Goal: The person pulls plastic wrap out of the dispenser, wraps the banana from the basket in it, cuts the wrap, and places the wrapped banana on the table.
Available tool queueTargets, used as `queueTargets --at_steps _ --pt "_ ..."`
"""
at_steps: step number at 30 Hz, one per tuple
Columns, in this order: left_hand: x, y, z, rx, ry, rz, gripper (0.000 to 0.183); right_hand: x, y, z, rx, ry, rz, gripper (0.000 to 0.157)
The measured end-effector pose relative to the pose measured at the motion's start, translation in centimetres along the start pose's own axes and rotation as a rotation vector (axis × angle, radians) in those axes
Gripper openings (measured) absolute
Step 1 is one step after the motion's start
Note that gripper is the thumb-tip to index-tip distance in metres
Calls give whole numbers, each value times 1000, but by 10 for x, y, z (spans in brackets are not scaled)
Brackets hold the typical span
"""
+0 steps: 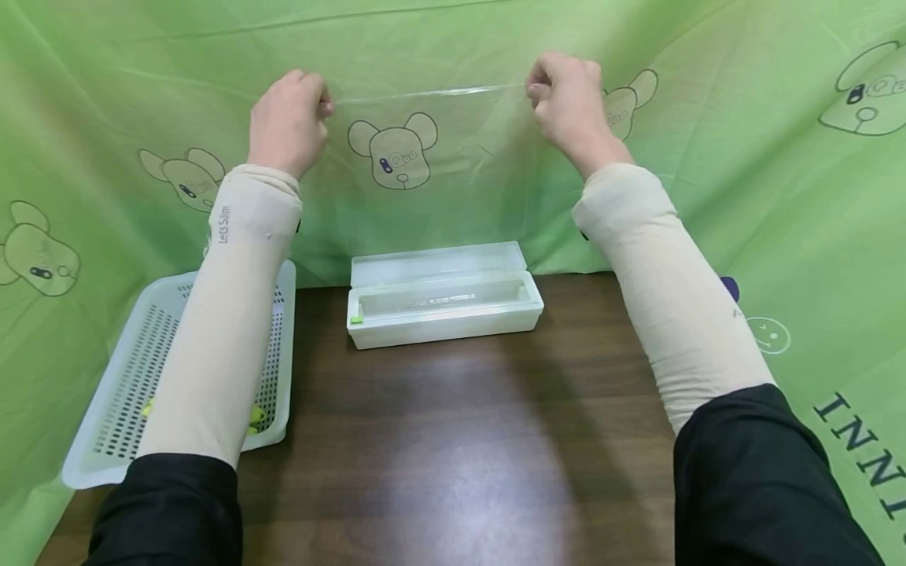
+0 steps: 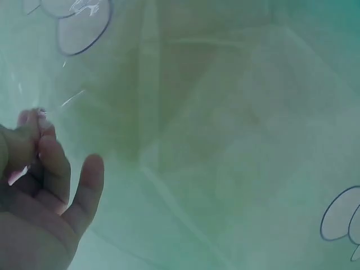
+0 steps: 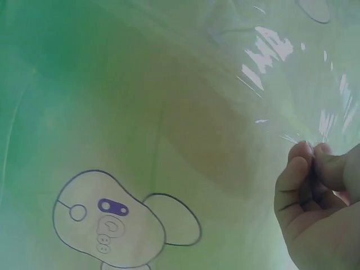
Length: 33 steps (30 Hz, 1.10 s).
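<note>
One pale, perforated plastic basket holds yellow-green pieces, too hidden behind the cream left sleeve to count. One long white plastic box stands open on the brown wooden desk. Above it, the left hand and right hand pinch one clear plastic sheet between them, before a green printed cloth.

In the brighter head view, glare is whitening the brown wood-grain tabletop at six o'clock; the clear plastic sheet is glinting at twelve.
</note>
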State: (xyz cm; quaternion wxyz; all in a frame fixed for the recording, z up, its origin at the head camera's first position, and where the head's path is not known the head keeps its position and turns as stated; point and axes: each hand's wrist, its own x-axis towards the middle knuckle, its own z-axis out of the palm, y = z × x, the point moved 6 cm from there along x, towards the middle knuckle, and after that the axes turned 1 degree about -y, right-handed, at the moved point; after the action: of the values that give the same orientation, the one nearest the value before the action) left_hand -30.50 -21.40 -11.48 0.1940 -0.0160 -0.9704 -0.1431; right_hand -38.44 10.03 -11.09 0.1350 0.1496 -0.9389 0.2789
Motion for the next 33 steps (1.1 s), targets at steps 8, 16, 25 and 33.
queueTargets --at_steps 8,16,25,33 --pt "-29 8 -18 -8 2 106 26 -26 -6 -16 -10 32 -102 19" --pt "-70 19 -30 -46 39 205 24 -65 -6 -34 39 75 -216 15" --pt "-114 46 -24 -438 78 424 15 -104 2 -51 82 120 -312 11" --pt "-166 84 -1 -600 69 790 9 -131 18 -64 103 121 -367 8"
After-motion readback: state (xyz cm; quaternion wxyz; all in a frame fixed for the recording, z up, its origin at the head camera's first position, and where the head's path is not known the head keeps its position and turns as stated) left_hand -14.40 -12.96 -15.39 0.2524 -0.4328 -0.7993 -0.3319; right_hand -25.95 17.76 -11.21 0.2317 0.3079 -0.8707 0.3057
